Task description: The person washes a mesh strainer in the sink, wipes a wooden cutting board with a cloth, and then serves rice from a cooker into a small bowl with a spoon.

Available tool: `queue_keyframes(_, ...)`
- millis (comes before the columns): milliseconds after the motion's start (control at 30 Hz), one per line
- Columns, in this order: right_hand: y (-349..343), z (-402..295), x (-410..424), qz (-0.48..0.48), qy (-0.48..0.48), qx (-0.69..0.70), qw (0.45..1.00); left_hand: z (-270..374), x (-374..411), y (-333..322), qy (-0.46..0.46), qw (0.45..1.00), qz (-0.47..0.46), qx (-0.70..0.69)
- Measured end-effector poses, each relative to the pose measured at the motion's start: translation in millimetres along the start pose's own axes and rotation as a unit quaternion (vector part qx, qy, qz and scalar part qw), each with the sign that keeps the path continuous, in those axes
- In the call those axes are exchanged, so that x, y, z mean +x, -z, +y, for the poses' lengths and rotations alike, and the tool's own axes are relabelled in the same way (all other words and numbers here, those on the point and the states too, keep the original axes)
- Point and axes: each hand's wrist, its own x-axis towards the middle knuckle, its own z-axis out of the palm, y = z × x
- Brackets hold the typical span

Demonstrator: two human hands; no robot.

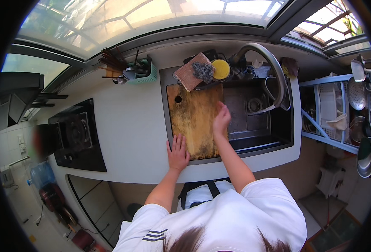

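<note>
A stained wooden cutting board [194, 123] with a round hole near its far left corner lies over the left part of the sink. My left hand [178, 155] rests flat at the board's near left edge, its fingers spread and pointing away from me. Over the board's right edge is my right hand [222, 120], with its fingers curled. Whether it grips the edge or anything else is hidden. To the right of the board, the steel sink basin [237, 110] shows its drain [254, 105].
A curved faucet [281, 75] arches over the basin. Behind the board sit a pinkish scrub cloth [185, 74], a steel wool pad [203, 71] and a yellow round item [220, 69]. A green utensil basket [147, 74] and gas stove [78, 135] are left; a blue rack [330, 115] is right.
</note>
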Motion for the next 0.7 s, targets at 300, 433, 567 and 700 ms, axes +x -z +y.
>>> queue_keyframes(300,-80.7,-24.4,-1.3,-0.354,0.345,-0.455,0.741,-1.2,1.3,-4.2,-0.003,1.0,0.007,0.006)
queue_keyframes(433,13.5,9.1,72.6,0.009,0.17,-0.524,0.835,0.8,0.2,3.5,-0.002,1.0,0.01,0.005)
queue_keyframes(567,123.1,23.1,112.3,0.09,-0.299,0.259,0.914,2.0,2.1,-3.4,-0.008,1.0,0.021,-0.001)
queue_keyframes(700,147.0,7.3,101.2,0.052,-0.307,0.401,0.861,4.7,1.4,1.6,-0.006,1.0,0.011,0.0)
